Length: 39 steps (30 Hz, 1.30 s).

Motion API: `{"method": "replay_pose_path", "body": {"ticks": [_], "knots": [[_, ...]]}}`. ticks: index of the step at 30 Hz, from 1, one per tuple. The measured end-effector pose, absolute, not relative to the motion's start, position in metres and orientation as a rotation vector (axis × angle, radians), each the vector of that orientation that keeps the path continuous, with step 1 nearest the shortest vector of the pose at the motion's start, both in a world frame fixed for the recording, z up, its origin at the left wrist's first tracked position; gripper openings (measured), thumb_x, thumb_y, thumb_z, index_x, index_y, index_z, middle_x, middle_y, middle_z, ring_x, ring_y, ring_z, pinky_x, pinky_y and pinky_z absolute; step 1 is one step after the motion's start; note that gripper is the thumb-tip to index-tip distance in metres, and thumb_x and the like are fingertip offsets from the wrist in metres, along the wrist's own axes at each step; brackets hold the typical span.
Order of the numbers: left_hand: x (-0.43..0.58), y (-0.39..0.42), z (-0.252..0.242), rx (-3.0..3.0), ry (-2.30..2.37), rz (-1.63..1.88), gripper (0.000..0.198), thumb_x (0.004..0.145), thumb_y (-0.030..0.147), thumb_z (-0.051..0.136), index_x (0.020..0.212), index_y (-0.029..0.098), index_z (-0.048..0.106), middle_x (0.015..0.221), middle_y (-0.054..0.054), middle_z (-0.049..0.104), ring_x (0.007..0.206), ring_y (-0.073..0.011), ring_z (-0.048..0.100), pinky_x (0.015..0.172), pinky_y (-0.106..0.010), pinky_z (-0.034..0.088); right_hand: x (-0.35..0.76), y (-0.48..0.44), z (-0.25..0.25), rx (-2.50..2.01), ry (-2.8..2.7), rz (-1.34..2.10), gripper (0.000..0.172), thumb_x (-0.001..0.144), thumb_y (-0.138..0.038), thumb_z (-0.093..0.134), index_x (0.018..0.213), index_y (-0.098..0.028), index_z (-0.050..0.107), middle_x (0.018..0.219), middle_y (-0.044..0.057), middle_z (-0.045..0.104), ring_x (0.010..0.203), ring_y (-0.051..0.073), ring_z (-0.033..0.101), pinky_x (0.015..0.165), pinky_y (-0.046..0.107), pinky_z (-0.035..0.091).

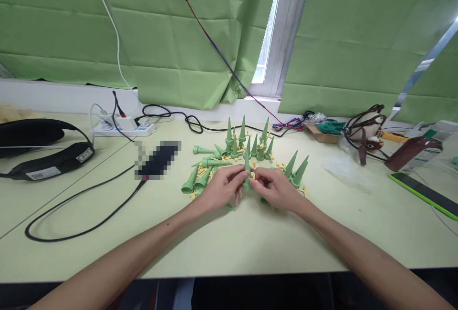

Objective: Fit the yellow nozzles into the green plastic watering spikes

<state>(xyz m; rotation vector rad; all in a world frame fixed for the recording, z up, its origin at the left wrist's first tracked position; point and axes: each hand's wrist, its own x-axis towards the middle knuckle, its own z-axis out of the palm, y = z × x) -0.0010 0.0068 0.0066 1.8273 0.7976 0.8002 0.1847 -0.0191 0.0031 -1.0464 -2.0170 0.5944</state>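
My left hand is closed on a green plastic watering spike, which it holds upright, point up, over the table. My right hand is pinched against the spike's lower right side; what its fingertips hold, if anything, is hidden. A speck of yellow shows between the two hands. Around them lie more green spikes: several stand upright behind, others lie on their sides at the left, and a few stand beyond my right hand. Small yellow plastic pieces are scattered among them.
A power strip with cables stands at the back left, near a black headset-like band and a pixelated dark device. To the right are clear plastic film, a cardboard box, a reddish-brown bottle and a green-edged phone.
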Motion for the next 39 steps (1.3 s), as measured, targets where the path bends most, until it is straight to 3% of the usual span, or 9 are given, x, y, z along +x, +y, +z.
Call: {"method": "replay_pose_path", "body": {"ticks": [2,7,39], "knots": [[0.000,0.008,0.005,1.806,0.790,0.794,0.037,0.096,0.047,0.044,0.074,0.018,0.049,0.054,0.004,0.053,0.045,-0.0106,0.053,0.047,-0.022,0.041,0.184,-0.019,0.002,-1.018,-2.019,0.558,0.032,0.090,-0.026,0.049,0.063,-0.020,0.034,0.051,-0.009,0.030,0.048,0.007,0.026,0.064,0.025,0.038],[0.001,0.010,-0.003,1.712,0.789,0.785,0.044,0.096,0.053,0.040,0.071,0.018,0.049,0.049,0.004,0.051,0.039,-0.0105,0.050,0.041,-0.022,0.039,0.182,-0.021,-0.003,-0.985,-2.038,0.482,0.033,0.091,-0.032,0.054,0.066,-0.020,0.035,0.053,-0.008,0.035,0.048,0.008,0.031,0.050,0.023,0.028],[0.004,0.008,-0.006,1.676,0.820,0.715,0.047,0.095,0.056,0.040,0.073,0.016,0.053,0.043,0.004,0.049,0.033,-0.0085,0.045,0.039,-0.020,0.036,0.174,-0.021,-0.006,-1.133,-2.207,0.265,0.024,0.091,-0.027,0.050,0.070,-0.021,0.038,0.054,-0.007,0.038,0.048,0.008,0.031,0.052,0.023,0.025]]}}
